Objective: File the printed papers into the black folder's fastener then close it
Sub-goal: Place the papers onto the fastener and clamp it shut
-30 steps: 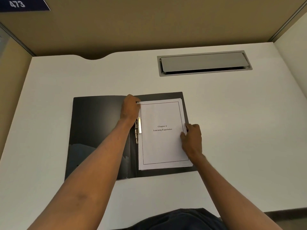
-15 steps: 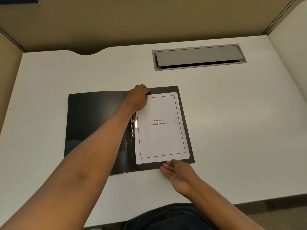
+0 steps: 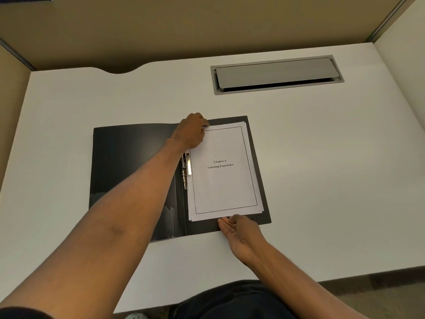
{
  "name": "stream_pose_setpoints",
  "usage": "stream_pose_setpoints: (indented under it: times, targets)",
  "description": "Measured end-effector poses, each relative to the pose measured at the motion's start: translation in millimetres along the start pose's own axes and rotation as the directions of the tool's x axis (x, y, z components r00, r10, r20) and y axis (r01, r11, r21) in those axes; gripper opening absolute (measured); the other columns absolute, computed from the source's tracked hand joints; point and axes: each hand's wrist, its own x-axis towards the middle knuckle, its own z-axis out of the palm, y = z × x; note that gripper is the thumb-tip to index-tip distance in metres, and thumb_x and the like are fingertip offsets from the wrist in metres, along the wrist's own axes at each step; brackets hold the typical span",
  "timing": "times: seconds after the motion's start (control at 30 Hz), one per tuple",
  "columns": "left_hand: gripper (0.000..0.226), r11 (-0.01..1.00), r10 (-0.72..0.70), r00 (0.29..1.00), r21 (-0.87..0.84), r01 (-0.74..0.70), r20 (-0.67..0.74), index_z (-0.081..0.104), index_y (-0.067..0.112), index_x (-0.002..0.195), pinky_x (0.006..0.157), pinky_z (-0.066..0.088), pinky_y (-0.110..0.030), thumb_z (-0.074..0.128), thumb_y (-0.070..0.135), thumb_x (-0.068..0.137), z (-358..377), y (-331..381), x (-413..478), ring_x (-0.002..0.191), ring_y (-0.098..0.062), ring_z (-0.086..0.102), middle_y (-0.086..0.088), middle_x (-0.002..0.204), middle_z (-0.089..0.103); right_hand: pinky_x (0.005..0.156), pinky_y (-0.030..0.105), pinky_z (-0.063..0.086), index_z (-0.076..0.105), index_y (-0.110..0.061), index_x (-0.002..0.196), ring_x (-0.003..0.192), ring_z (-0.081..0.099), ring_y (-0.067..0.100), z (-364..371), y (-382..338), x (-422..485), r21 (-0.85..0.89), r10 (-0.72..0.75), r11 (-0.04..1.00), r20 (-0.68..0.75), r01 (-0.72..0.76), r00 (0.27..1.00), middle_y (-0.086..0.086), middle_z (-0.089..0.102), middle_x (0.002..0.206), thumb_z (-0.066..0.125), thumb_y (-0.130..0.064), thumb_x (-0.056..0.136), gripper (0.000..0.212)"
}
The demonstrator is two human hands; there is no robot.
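Observation:
The black folder point(image 3: 128, 162) lies open flat on the white desk. A stack of printed papers point(image 3: 224, 180), headed "Chapter 6 Learning Experience", rests on its right half, slightly fanned. The metal fastener point(image 3: 185, 168) shows along the spine, just left of the stack. My left hand point(image 3: 192, 133) presses down on the stack's top left corner, fingers curled over the far edge. My right hand point(image 3: 240, 231) lies flat with fingers together, its fingertips against the stack's bottom edge.
A grey cable hatch point(image 3: 277, 73) is set into the white desk point(image 3: 333, 171) at the back right. Beige partition walls point(image 3: 207, 26) close in the back and both sides. The desk's front edge runs just behind my right wrist.
My right hand left the papers' right edge and came down to the bottom edge. My left hand slid up onto the top left corner. The stack looks squarer.

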Motion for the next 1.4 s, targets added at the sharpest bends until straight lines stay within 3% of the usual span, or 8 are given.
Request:
stream_pose_setpoints:
  times: [0.13,0.23,0.43,0.57,0.73,0.93,1.17,1.4]
  targets:
    - [0.039,0.999,0.0,1.0,0.043,0.001,-0.022,0.065,0.011,0.135,0.104,0.043,-0.045,0.049,0.007,0.099,-1.1,1.8,-5.1,0.126,-0.032,0.054,-0.011,0.135,0.06,0.112,0.044,0.049,0.06,0.004,0.107,0.118,0.066,0.034,-6.5,0.9,-7.7,-0.098,-0.024,0.995,0.016,0.025,1.0,0.021,0.067,0.117,0.048,0.002,0.102,0.012]
    - [0.04,0.992,-0.091,0.979,-0.099,0.074,-0.18,0.061,0.009,0.139,0.106,0.039,-0.037,0.053,0.009,0.1,-1.1,5.6,-24.1,0.129,-0.03,0.052,-0.012,0.137,0.059,0.095,0.039,0.059,0.067,-0.003,0.099,0.098,0.07,0.026,-20.3,-1.8,-11.1,-0.366,-0.228,0.906,0.001,0.213,0.974,0.014,0.072,0.103,0.054,-0.008,0.101,0.013]
    - [0.022,0.826,-0.506,0.777,-0.469,0.312,-0.375,0.071,0.013,0.115,0.078,0.039,-0.009,0.054,0.01,0.101,23.8,25.4,-128.8,0.099,-0.01,0.058,0.003,0.114,0.06,0.089,0.026,0.05,0.06,-0.011,0.129,0.106,0.06,0.02,-27.1,-60.9,9.4,-0.762,-0.8,0.226,0.21,0.606,0.562,0.005,0.061,0.12,0.058,-0.011,0.096,0.032]
    - [0.016,0.718,-0.66,0.697,-0.507,0.477,-0.28,0.072,0.01,0.11,0.081,0.046,-0.018,0.06,0.007,0.099,47.0,31.6,-188.9,0.088,-0.009,0.059,0.001,0.108,0.06,0.104,0.041,0.047,0.05,-0.005,0.141,0.123,0.051,0.03,-20.0,-77.9,33.1,-0.862,-0.759,0.028,0.311,0.506,0.573,0.013,0.052,0.131,0.055,-0.015,0.099,0.044]
    - [0.021,0.677,-0.686,0.71,-0.495,0.545,-0.159,0.074,0.007,0.115,0.081,0.056,-0.03,0.06,0.009,0.1,68.7,46.3,-224.2,0.092,-0.022,0.067,-0.01,0.109,0.071,0.099,0.041,0.048,0.048,-0.003,0.141,0.125,0.048,0.032,-16.0,-74.3,42.5,-0.891,-0.739,-0.025,0.322,0.453,0.592,0.014,0.047,0.134,0.054,-0.017,0.099,0.045]
    - [0.015,0.706,-0.648,0.748,-0.485,0.516,-0.147,0.072,0.009,0.087,0.063,0.04,-0.007,0.062,0.011,0.099,80.4,64.4,-231.6,0.07,-0.008,0.055,-0.011,0.092,0.07,0.104,0.047,0.048,0.051,-0.001,0.139,0.121,0.052,0.035,-18.2,-80.9,45.5,-0.895,-0.728,0.007,0.302,0.446,0.615,0.016,0.049,0.129,0.053,-0.015,0.099,0.042]
    - [0.023,0.72,-0.635,0.753,-0.485,0.497,-0.171,0.074,0.006,0.115,0.09,0.06,-0.031,0.069,0.021,0.097,85.0,73.4,-232.5,0.094,-0.02,0.068,-0.009,0.111,0.071,0.101,0.045,0.05,0.048,-0.007,0.145,0.121,0.053,0.034,-18.8,-83.3,50.5,-0.901,-0.734,-0.021,0.308,0.432,0.606,0.013,0.048,0.129,0.054,-0.017,0.101,0.045]
    - [0.025,0.711,-0.652,0.743,-0.463,0.53,-0.152,0.073,0.006,0.117,0.094,0.061,-0.036,0.071,0.018,0.096,87.2,74.4,-232.8,0.1,-0.025,0.069,-0.01,0.116,0.069,0.102,0.04,0.049,0.046,-0.005,0.147,0.12,0.053,0.032,-22.6,-81.9,56.9,-0.894,-0.735,-0.075,0.35,0.443,0.581,0.012,0.046,0.131,0.057,-0.01,0.1,0.049]
